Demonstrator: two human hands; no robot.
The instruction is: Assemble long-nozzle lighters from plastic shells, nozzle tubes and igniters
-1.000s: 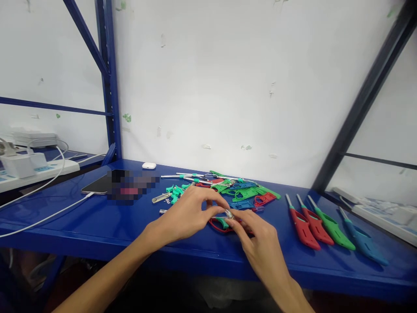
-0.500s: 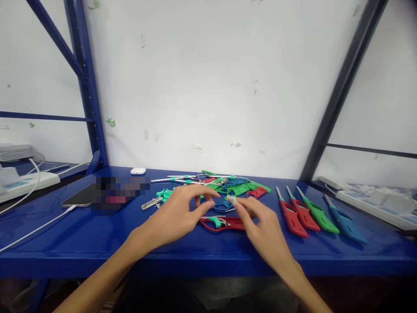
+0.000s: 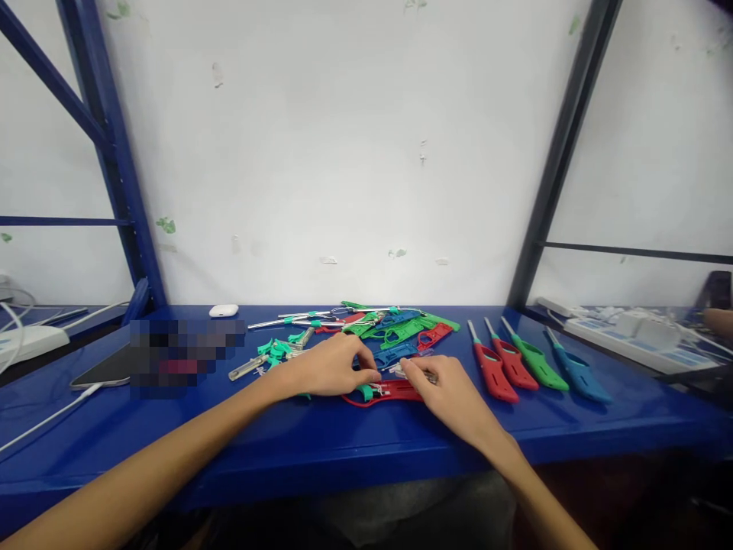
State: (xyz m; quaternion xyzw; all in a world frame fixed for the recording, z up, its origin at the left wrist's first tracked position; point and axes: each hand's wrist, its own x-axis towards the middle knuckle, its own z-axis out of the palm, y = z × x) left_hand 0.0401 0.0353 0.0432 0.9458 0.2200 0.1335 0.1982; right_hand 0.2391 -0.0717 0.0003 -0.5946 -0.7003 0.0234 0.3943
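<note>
A red lighter handle half (image 3: 401, 391) lies in front of me, with a teal trigger (image 3: 365, 393) and thin wires at its left end. My left hand (image 3: 337, 365) is over that end, thumb and forefinger curled close together; whatever lies between them is hidden. My right hand (image 3: 452, 391) is closed on a small clear lighter part with metal on it (image 3: 429, 376), low over the right end of the red half. Behind the hands lies a pile of green, blue and red handle halves (image 3: 401, 332). Metal lighter tubes (image 3: 286, 323) rest at its left.
Several assembled lighters (image 3: 495, 374) lie in a row at right. Teal triggers (image 3: 278, 350) and a clear tank (image 3: 247, 369) are left of the hands. A phone (image 3: 106, 367) with a cable, a white earbud case (image 3: 223, 311) and power strips (image 3: 641, 344) stand further out.
Both hands have come down onto the red handle half, the right with its small part. My left thumb and forefinger have closed toward each other. The view has shifted to the right.
</note>
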